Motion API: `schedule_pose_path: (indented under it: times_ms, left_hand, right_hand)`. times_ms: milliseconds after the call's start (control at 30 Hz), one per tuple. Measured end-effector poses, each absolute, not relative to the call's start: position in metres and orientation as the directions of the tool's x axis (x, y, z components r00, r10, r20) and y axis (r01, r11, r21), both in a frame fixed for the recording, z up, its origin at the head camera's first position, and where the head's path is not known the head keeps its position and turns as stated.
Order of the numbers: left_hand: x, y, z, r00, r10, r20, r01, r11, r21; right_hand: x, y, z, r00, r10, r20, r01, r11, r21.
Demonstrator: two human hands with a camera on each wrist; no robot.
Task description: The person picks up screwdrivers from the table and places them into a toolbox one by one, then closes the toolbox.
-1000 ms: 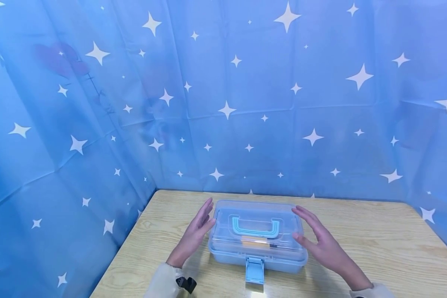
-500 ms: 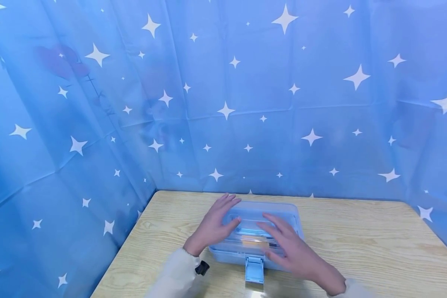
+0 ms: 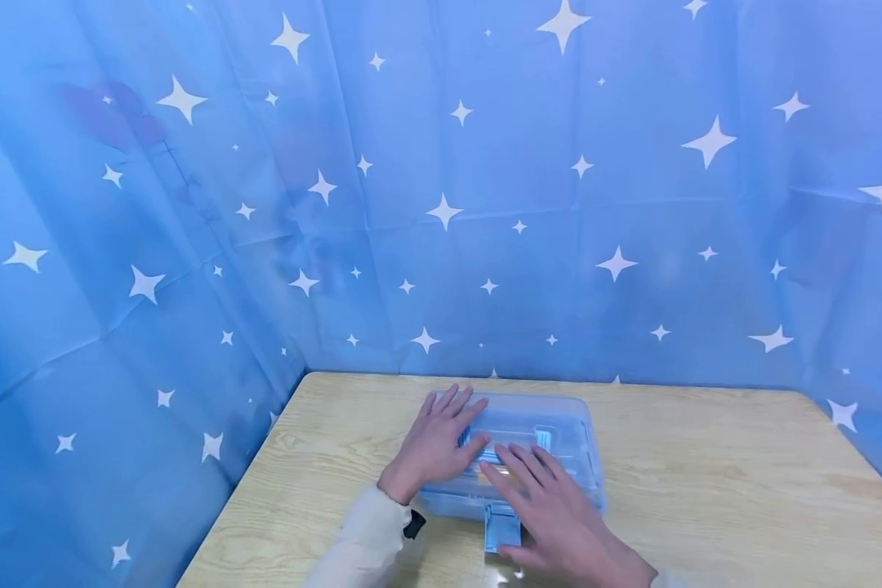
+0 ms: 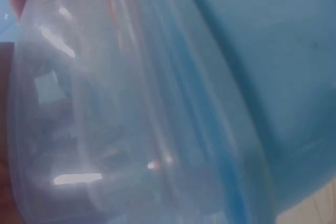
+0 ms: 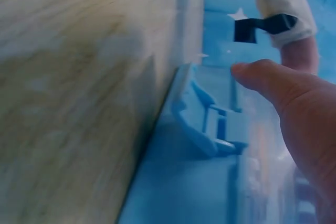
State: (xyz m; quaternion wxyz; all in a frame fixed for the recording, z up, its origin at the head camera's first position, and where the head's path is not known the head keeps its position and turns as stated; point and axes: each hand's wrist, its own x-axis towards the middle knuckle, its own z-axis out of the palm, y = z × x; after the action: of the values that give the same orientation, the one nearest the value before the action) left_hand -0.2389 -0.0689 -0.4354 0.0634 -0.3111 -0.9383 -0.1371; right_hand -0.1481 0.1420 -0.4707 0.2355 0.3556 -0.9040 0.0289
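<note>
A plastic storage box with a clear lid (image 3: 569,416) and a light blue base (image 4: 278,56) stands on the table. My left hand (image 3: 434,445) lies over the left part of the lid, fingers extended and spread. Over the front of the lid is my right hand (image 3: 559,514), its fingers also extended. The right thumb (image 5: 262,80) is close to the blue front latch (image 5: 210,119), which sticks outward from the box; contact is unclear. Between the hands, the blue handle (image 3: 543,439) is partly covered. Something orange (image 3: 488,472) shows dimly through the lid.
The wood-grain table (image 3: 720,474) extends on both sides of the box. A blue curtain (image 3: 514,180) with white stars hangs behind and to the left. A dark band (image 3: 415,523) sits on the left sleeve.
Both hands have moved inward from the box's two sides, over the lid. The right hand has also come nearer the front latch. The box has stayed in place.
</note>
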Motion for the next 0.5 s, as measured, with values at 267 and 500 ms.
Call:
schedule_pose_path:
  times_ms: [267, 500]
  left_hand:
    - [-0.24, -0.066, -0.435, -0.804, 0.56, 0.199, 0.594, 0.778, 0.207]
    - [-0.241, -0.067, -0.437, -0.81, 0.544, 0.22, 0.585, 0.778, 0.23]
  right_hand:
    - [-0.146, 0.14, -0.482, -0.664, -0.624, 0.412, -0.602, 0.773, 0.2]
    - [-0.145, 0.138, -0.485, -0.658, -0.637, 0.401, -0.61, 0.764, 0.211]
